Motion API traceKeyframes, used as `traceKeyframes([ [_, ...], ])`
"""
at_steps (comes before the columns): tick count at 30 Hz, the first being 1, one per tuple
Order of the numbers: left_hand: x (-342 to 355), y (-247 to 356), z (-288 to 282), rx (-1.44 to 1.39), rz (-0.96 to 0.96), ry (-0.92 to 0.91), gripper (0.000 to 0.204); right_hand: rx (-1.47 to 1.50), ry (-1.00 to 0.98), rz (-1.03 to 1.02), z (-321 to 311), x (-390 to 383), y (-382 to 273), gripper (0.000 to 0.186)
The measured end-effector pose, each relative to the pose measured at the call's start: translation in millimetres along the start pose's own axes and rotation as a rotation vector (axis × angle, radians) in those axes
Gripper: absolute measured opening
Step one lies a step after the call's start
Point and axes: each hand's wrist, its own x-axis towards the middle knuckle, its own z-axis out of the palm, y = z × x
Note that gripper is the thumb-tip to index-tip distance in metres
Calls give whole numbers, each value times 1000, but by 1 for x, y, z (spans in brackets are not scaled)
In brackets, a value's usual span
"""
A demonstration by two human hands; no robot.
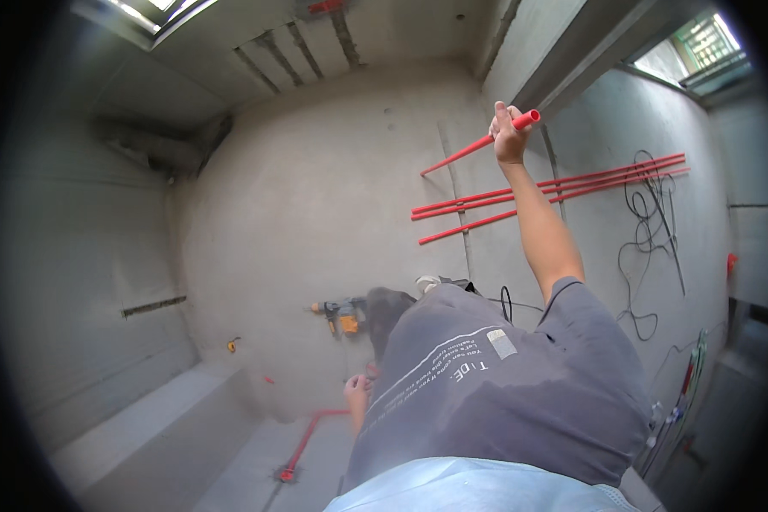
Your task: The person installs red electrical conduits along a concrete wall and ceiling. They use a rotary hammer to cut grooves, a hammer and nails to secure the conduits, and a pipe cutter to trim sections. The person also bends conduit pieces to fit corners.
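Note:
My right hand [508, 132] is raised at arm's length and shut around a long red plastic pipe [474, 147] near its open end; the pipe slants down to the left. My left hand [357, 394] hangs low beside my grey shirt, with its fingers curled. A small red piece [370, 370] shows just above it; whether the hand grips it is unclear. Just below that hand, a bent red pipe [309, 435] runs along the concrete down to a red fitting.
Three long red pipes [555, 192] lie on the concrete floor, with a tangled black cable [648, 222] to their right. A rotary hammer drill [341, 316] lies near my feet. A concrete ledge [145, 427] is lower left; thin pipes and wires [687, 388] stand at the right.

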Motion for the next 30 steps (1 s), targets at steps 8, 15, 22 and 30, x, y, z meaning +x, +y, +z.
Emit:
traceKeyframes([
  [8, 167, -19, -88, 528, 12, -51, 31, 39, 222, -44, 26, 38, 6, 39],
  [15, 306, 220, -161, 281, -44, -84, 24, -110, 695, -115, 27, 44, 11, 40],
  [22, 440, 447, -191, 173, 50, 47, 26, -145, 639, 13, 58, 27, 37, 34],
  [30, 511, 604, -80, 307, 295, -138, 24, -111, 711, 603, 140, 76, 125, 42],
])
